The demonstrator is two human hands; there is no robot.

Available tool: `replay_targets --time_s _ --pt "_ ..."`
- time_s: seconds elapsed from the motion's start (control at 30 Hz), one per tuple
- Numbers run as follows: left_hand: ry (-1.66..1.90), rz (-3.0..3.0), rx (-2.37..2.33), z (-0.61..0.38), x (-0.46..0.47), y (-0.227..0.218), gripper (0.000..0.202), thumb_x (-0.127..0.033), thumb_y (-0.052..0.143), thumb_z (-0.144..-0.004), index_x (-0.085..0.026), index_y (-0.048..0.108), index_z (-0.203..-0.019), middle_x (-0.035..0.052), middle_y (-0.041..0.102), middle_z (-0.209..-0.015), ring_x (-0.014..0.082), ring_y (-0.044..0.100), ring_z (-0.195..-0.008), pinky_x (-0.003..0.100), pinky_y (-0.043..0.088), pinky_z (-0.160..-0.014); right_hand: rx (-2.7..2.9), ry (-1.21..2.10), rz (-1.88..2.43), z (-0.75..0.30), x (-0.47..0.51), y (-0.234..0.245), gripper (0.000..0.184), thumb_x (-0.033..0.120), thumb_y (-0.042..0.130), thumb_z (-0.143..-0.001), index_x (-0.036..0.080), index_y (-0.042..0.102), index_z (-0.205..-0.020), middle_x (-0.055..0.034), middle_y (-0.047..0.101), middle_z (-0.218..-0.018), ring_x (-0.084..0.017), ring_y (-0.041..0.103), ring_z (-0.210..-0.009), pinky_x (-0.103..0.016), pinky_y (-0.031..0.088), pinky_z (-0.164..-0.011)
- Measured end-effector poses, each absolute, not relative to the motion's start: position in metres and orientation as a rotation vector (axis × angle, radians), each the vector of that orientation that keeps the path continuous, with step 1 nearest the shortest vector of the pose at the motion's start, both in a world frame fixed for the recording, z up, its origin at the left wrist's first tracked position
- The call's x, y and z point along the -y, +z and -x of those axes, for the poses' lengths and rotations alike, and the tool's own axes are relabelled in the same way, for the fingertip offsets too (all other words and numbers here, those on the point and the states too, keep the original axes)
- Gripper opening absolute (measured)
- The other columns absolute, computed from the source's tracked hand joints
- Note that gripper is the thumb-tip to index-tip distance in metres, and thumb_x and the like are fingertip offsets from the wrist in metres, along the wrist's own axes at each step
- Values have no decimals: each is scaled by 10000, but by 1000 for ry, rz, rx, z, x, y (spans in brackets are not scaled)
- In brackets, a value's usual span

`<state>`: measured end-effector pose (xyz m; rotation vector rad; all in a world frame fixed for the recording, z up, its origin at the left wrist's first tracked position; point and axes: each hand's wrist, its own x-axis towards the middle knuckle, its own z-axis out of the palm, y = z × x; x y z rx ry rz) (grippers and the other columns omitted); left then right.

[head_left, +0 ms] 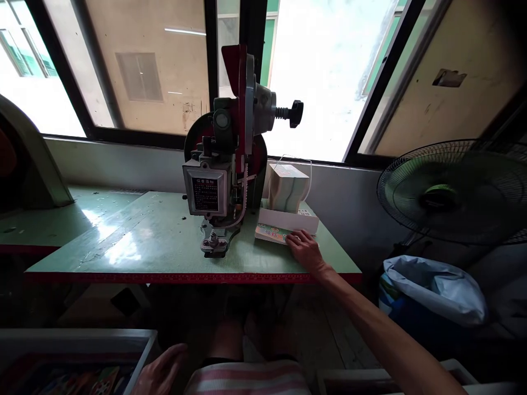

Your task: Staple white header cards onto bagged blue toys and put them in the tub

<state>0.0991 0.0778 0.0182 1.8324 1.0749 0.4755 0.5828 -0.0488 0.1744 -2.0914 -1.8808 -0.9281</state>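
My right hand (303, 249) reaches out over the green table (144, 241) and rests, fingers spread, on the near end of a flat stack of printed cards (272, 233), beside a white box (288, 219). Behind it stands a taller bundle of cards (288, 186). A red and grey press machine (226, 159) stands at the middle of the table, just left of the cards. My left hand (158, 373) hangs low by my lap, fingers loosely apart, holding nothing, close to a bin of coloured pieces (78, 378).
A standing fan (453, 189) is on the right, with a blue and white bag (432, 291) below it. Windows run along the back wall. Another machine's curved edge (28, 153) shows at the far left.
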Motion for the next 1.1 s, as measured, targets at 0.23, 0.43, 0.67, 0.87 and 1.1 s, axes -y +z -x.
replay_targets --time_s 0.23,0.43,0.67,0.87,1.1 --pt "770 -2021 -731 -161 -91 65 253 -435 633 -892 -294 783 -1040 46 799 -1105 288 750 -1024 347 615 -866 1417 -942 1973 -569 51 233 214 234 568 -1008 200 742 -889 -74 768 -941 -251 637 -1017 -353 431 -939" --pt "1024 -2197 -423 -212 -80 149 267 -340 609 -964 -320 736 -1198 55 455 -1562 269 564 -1323 444 482 -1111 1446 -577 1828 -531 90 249 134 309 716 -932 226 722 -827 -35 723 -826 -206 659 -801 -290 453 -705" --pt "726 -2106 -217 -257 -60 179 252 -351 567 -983 -285 780 -1101 76 588 -1422 247 625 -1216 312 557 -949 1438 -140 1738 -484 138 228 216 411 747 -904 227 724 -794 -33 692 -781 -188 646 -756 -274 482 -652" --pt "455 -2085 -177 -274 -49 161 269 -425 594 -941 -287 824 -972 50 784 -1081 233 732 -985 251 577 -804 1215 55 1774 -479 185 196 292 492 696 -927 225 753 -826 -27 739 -803 -175 658 -726 -273 476 -663" --pt "396 -2126 -350 -279 -61 126 449 -745 588 -783 -391 827 -922 -48 823 -1062 295 765 -1004 336 634 -801 575 -242 2299 -528 345 129 246 409 589 -931 236 734 -834 -20 761 -850 -219 687 -804 -311 488 -754"
